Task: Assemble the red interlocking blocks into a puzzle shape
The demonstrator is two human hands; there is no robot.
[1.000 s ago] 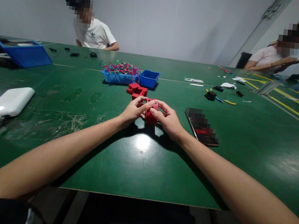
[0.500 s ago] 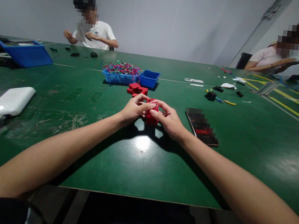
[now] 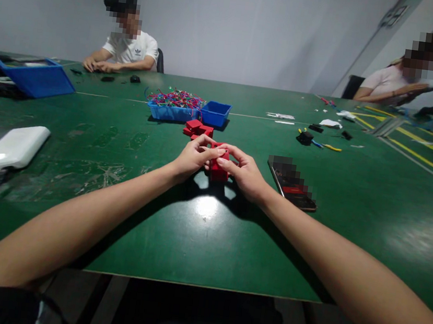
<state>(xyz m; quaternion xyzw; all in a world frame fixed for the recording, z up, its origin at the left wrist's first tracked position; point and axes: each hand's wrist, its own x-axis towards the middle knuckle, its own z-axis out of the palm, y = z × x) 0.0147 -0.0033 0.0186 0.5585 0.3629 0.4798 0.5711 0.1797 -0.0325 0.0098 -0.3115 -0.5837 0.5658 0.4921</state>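
Observation:
Between my two hands stands a small red box-shaped block (image 3: pixel 219 172) on the green table. My left hand (image 3: pixel 197 158) is closed on its left and top side, the thumb laid across it. From the right, my right hand (image 3: pixel 245 171) grips the same block with thumb and fingers. Their fingers hide most of its upper part, and I cannot make out its details. Just beyond my left fingers lies a small group of red blocks (image 3: pixel 197 128), partly hidden by that hand.
Behind the blocks are a blue bin of coloured wires (image 3: pixel 173 113) and a smaller blue bin (image 3: pixel 215 113). A phone (image 3: pixel 292 184) lies right of my hands, a white device (image 3: pixel 13 147) far left. A black part with wires (image 3: pixel 305 137) lies farther right. Two people sit opposite.
My hands keep nearly the same hold on the red block. Across the table, the person at left has lowered both hands to the tabletop.

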